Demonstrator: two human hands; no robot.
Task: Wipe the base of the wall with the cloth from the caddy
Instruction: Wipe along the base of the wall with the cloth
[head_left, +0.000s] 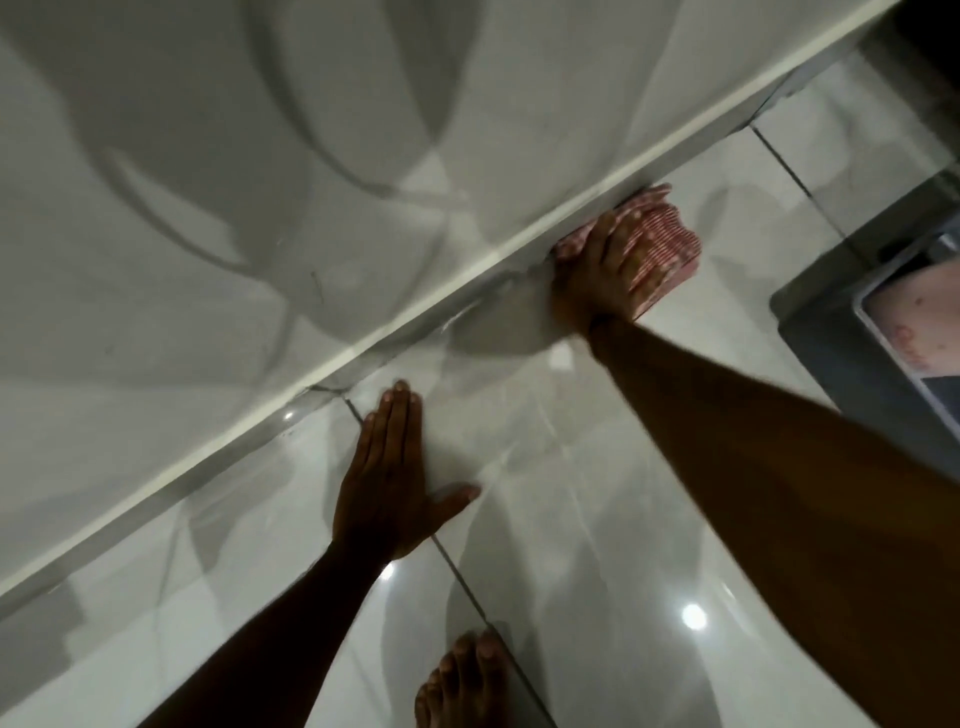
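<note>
The right hand (605, 270) lies flat on a red-and-white striped cloth (660, 244), fingers spread over it, pressing the cloth onto the glossy tiled floor (571, 519) right against the white strip at the base of the wall (415, 306), which runs diagonally across the view. The left hand (387, 483) rests palm down and empty on the floor near that strip, fingers together and pointing towards the wall, thumb out to the side, well apart from the cloth. A bare foot (465, 680) shows at the bottom edge, and a grey container (852, 332) stands on the floor at the right edge.
</note>
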